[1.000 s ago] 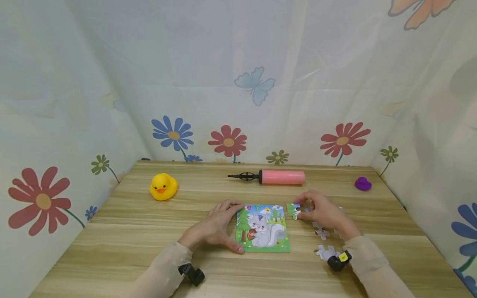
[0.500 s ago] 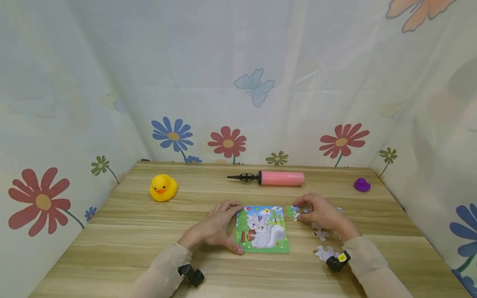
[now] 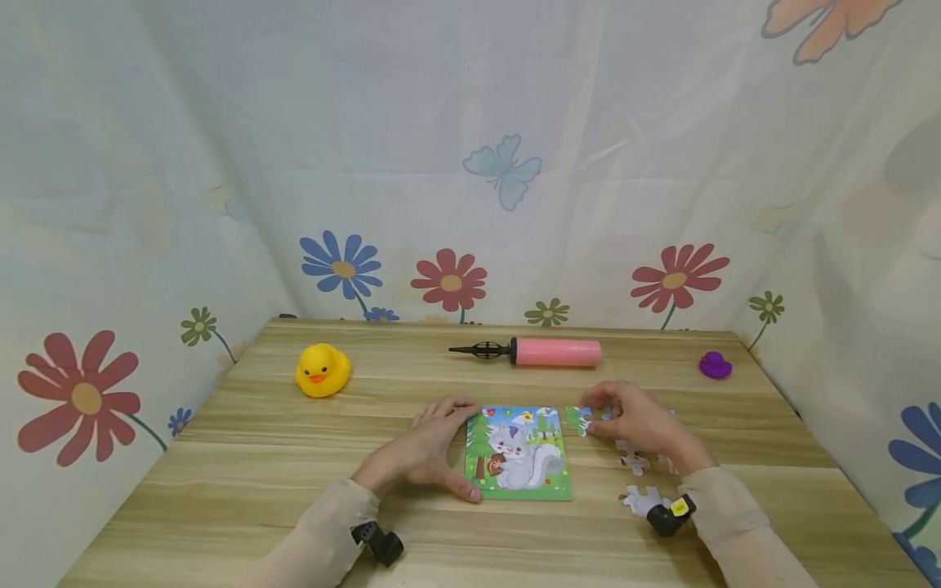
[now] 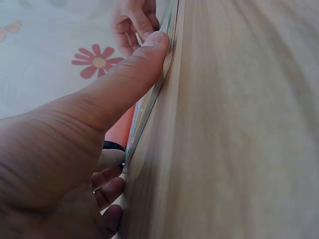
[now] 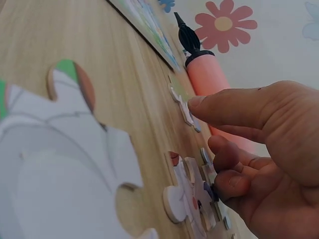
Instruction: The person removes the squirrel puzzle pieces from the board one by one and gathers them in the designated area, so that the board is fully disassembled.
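A square picture board [image 3: 518, 453] showing a grey squirrel with an acorn lies flat on the table. My left hand [image 3: 430, 447] spans its left edge, thumb straight at the near corner and fingertips at the far corner. In the left wrist view the thumb [image 4: 134, 67] lies along the board's thin edge. Just right of the board, my right hand [image 3: 638, 420] pinches a green and white jigsaw piece [image 3: 577, 418] at its right side, partly hiding it. In the right wrist view the thumb touches this jigsaw piece [image 5: 179, 97] on the tabletop.
Several loose jigsaw pieces [image 3: 634, 459] lie beneath and beside the right forearm, some hidden by it. A pink hand pump [image 3: 559, 352] with a black nozzle lies behind the board. A yellow rubber duck [image 3: 323, 370] sits back left, a small purple duck [image 3: 715, 365] back right.
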### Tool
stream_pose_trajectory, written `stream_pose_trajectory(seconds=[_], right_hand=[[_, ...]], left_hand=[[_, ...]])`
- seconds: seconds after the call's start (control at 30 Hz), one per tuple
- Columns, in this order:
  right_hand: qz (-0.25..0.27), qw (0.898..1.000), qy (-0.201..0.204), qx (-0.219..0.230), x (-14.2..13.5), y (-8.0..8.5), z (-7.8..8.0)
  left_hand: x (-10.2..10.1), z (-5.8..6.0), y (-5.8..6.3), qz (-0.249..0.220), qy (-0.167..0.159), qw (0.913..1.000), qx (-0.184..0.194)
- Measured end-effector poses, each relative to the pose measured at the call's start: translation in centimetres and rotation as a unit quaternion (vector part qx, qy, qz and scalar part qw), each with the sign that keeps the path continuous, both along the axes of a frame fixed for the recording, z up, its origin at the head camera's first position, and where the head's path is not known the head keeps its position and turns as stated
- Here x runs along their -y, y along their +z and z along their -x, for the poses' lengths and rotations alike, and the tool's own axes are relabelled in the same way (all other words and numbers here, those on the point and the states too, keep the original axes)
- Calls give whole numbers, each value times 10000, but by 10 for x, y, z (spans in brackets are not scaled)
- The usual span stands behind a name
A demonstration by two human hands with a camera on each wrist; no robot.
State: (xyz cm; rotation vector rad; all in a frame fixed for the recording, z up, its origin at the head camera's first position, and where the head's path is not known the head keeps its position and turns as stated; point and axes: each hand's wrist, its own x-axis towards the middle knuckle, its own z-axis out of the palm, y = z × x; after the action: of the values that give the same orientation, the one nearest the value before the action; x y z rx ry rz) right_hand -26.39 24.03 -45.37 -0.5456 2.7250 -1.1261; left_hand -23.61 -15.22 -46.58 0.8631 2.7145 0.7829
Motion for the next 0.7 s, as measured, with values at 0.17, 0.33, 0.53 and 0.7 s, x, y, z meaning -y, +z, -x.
stream_pose_trajectory(seconds=[0.17, 0.33, 0.53, 0.7], right_hand=[[225, 9996, -153, 1, -2, 7, 0], [599, 9971, -395, -270, 0, 18, -2], [1059, 9919, -403, -574, 6, 34, -8], [1270, 9894, -204, -669, 12, 43, -14]], left_hand=[[0, 0, 0, -20, -11, 10000, -11], [-1, 0, 0, -49, -10, 10000, -32], [-1, -1, 1, -100, -32, 9999, -19], [0, 0, 0, -70, -22, 10000, -20]])
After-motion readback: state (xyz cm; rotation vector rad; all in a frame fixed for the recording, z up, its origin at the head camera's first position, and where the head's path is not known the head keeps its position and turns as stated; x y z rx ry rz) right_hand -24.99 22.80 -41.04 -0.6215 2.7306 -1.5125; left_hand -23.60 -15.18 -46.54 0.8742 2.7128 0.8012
